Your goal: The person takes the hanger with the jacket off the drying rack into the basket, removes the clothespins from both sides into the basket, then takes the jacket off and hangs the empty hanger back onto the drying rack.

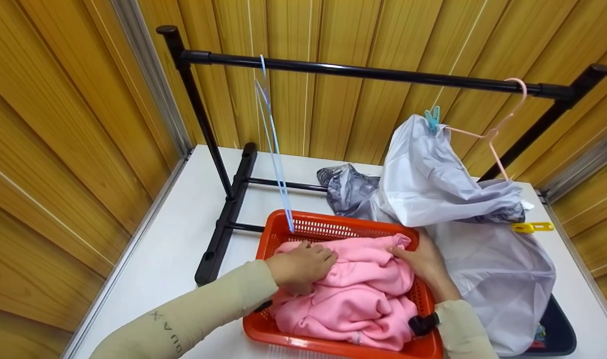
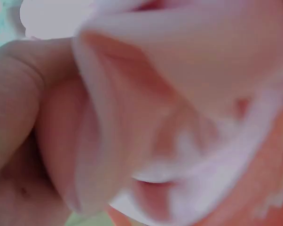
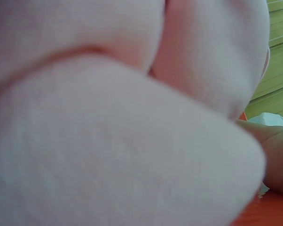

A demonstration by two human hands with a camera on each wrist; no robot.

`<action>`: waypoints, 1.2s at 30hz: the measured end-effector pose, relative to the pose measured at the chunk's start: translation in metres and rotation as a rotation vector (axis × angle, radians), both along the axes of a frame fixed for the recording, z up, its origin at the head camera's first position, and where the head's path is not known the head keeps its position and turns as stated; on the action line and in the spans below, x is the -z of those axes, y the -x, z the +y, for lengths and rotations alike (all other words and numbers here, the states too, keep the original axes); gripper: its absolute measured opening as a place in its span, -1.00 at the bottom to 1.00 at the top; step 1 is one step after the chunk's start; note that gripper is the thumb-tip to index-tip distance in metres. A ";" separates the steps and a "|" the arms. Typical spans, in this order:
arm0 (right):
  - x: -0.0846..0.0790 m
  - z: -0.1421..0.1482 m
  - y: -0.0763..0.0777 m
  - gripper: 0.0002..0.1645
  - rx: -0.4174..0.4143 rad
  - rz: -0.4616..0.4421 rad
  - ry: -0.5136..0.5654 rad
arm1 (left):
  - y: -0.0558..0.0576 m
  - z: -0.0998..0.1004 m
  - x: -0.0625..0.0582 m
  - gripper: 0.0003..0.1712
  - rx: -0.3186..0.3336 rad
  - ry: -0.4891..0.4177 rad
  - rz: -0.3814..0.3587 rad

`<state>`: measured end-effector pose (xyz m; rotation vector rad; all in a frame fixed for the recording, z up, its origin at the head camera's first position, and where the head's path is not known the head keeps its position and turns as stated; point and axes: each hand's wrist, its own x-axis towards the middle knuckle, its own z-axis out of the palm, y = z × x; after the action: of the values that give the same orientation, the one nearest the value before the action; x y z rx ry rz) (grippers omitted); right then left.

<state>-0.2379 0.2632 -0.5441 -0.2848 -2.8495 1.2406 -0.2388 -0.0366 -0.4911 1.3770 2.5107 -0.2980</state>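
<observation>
A bunched pink garment (image 1: pixel 363 284) of soft, thick cloth lies in a red-orange plastic basket (image 1: pixel 343 344). My left hand (image 1: pixel 303 264) is on its left side and grips a fold; the left wrist view shows the cloth (image 2: pixel 132 117) up against the thumb and fingers. On the far right, my right hand (image 1: pixel 425 259) holds the garment's edge, thumb on top and the other fingers hidden behind cloth and rim. In the right wrist view pink cloth (image 3: pixel 122 141) covers most of the picture, with part of the right hand (image 3: pixel 275 155) at its edge.
A black rack (image 1: pixel 358 71) stands behind the basket. A blue hanger (image 1: pixel 276 149) hangs down to the basket. On the right, a pale grey garment (image 1: pixel 433 174) hangs from a pink hanger (image 1: pixel 493 134) with teal (image 1: pixel 433 118) and yellow clothespins (image 1: pixel 532 227). Below is a dark tray (image 1: pixel 562 329).
</observation>
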 end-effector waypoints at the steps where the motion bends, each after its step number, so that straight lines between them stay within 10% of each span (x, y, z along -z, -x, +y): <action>1: -0.001 0.000 0.000 -0.06 0.000 0.001 -0.001 | -0.001 0.005 0.000 -0.09 0.010 0.047 0.036; 7: -0.003 -0.002 0.001 -0.09 -0.006 0.024 -0.005 | -0.009 0.030 0.001 -0.20 0.024 0.260 0.223; 13: -0.002 -0.005 0.000 -0.11 -0.004 0.018 -0.012 | -0.009 0.035 0.002 -0.20 0.010 0.335 0.215; 26: -0.018 -0.005 -0.012 -0.10 -0.026 0.019 -0.119 | 0.000 0.012 -0.035 -0.23 -0.025 0.054 0.139; 36: -0.062 -0.028 -0.039 -0.21 -0.167 0.112 -0.157 | -0.005 -0.013 -0.062 -0.11 -0.161 -0.064 -0.140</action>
<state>-0.1986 0.2349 -0.4818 0.0260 -2.9003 1.0099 -0.2337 -0.0496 -0.4288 1.1651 2.5141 -0.0863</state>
